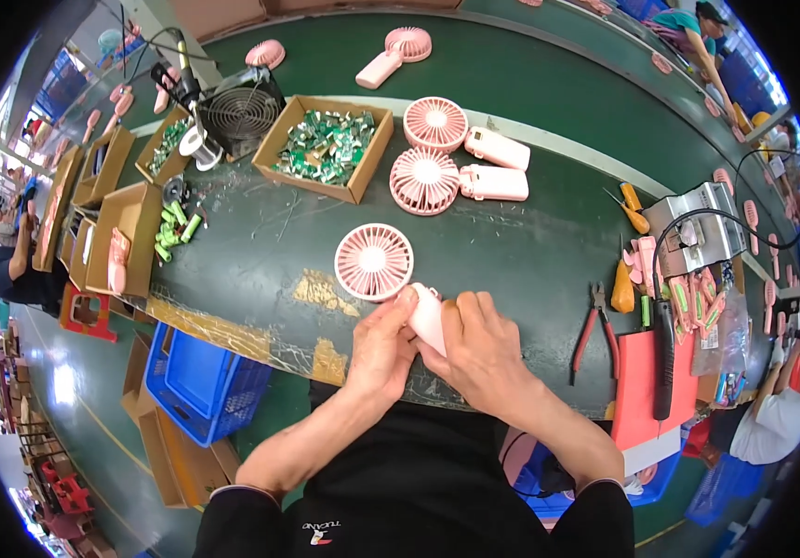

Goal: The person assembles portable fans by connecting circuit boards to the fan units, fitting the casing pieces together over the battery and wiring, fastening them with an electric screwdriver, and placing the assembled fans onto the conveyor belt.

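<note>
A pink handheld fan [374, 262] lies near the bench's front edge, its round grille pointing away from me. My left hand [383, 342] is closed round the left side of its handle, thumb on top near the neck. From the right, my right hand [480, 346] grips the same handle with bent fingers. Much of the handle is hidden between both hands. Beyond it, two more pink fans [424, 180] lie side by side with their handles to the right.
Left of centre stand a cardboard box of green circuit boards [326, 141], a solder spool [200, 149] and green battery cells [175, 228]. Red-handled pliers [595, 325], a soldering iron [663, 363] and orange-handled screwdrivers [622, 288] lie right. Behind runs a green conveyor belt [512, 74]. Other people sit nearby.
</note>
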Action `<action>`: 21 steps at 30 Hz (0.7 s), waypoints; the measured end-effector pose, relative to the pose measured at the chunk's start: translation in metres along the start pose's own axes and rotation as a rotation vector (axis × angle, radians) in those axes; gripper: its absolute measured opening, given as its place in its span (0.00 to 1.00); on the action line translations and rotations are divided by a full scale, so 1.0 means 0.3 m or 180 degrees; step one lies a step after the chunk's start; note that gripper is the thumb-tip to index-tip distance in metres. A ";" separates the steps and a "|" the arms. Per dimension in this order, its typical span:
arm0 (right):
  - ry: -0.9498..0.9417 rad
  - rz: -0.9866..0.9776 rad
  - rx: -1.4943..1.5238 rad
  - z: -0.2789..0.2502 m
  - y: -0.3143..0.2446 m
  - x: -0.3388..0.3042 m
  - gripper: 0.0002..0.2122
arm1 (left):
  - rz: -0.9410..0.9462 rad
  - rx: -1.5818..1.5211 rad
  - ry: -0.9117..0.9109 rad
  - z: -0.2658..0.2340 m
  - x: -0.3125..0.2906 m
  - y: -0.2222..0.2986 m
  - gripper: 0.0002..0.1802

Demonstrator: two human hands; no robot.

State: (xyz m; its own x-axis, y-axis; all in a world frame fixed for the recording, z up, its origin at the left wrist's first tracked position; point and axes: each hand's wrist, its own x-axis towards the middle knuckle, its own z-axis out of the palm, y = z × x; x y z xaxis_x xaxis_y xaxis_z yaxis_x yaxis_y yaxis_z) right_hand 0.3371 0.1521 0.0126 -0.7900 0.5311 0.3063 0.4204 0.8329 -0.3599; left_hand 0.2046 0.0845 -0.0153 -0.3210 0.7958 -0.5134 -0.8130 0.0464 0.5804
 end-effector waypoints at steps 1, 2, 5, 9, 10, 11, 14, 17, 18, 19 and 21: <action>-0.0047 0.0079 0.0007 0.007 0.005 0.014 0.18 | -0.0037 0.0033 0.0058 0.006 0.006 0.008 0.18; -0.0091 0.0068 0.0008 0.017 0.014 0.017 0.18 | -0.0074 0.0069 0.0117 0.008 0.010 0.014 0.19; -0.0254 0.0952 0.1461 0.004 0.042 0.036 0.12 | -0.0234 0.0034 0.0188 -0.016 0.009 0.037 0.23; -0.0548 0.2237 0.3433 -0.027 0.110 0.021 0.10 | -0.0294 -0.0171 -0.0146 -0.009 -0.006 0.073 0.25; -0.0535 0.2271 0.3702 -0.018 0.135 0.007 0.10 | -0.0295 -0.0173 -0.0141 -0.009 -0.007 0.075 0.25; -0.0518 0.2301 0.3973 -0.013 0.146 -0.001 0.11 | -0.0267 -0.0135 -0.0201 -0.006 -0.010 0.079 0.25; -0.0552 0.2307 0.3937 -0.008 0.144 -0.007 0.11 | -0.0233 -0.0022 -0.0271 -0.006 -0.020 0.093 0.26; -0.0563 0.2285 0.4068 0.004 0.146 -0.006 0.11 | -0.0199 0.0140 -0.0319 -0.014 -0.024 0.106 0.28; -0.0566 0.2278 0.4083 0.006 0.146 -0.006 0.11 | -0.0176 0.0226 -0.0360 -0.016 -0.025 0.109 0.28; -0.0581 0.2263 0.4062 0.007 0.144 -0.004 0.11 | -0.0160 0.0236 -0.0344 -0.018 -0.026 0.113 0.28; -0.0608 0.2230 0.4059 0.011 0.144 -0.004 0.11 | -0.0185 0.0185 -0.0382 -0.020 -0.029 0.119 0.26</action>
State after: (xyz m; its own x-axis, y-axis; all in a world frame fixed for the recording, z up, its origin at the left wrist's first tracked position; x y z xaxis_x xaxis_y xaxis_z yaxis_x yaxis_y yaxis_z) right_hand 0.3548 0.1869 -0.0063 -0.6834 0.6474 -0.3374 0.1442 -0.3333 -0.9317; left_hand 0.1754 0.0756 0.0063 -0.2110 0.8572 -0.4699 -0.7980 0.1265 0.5892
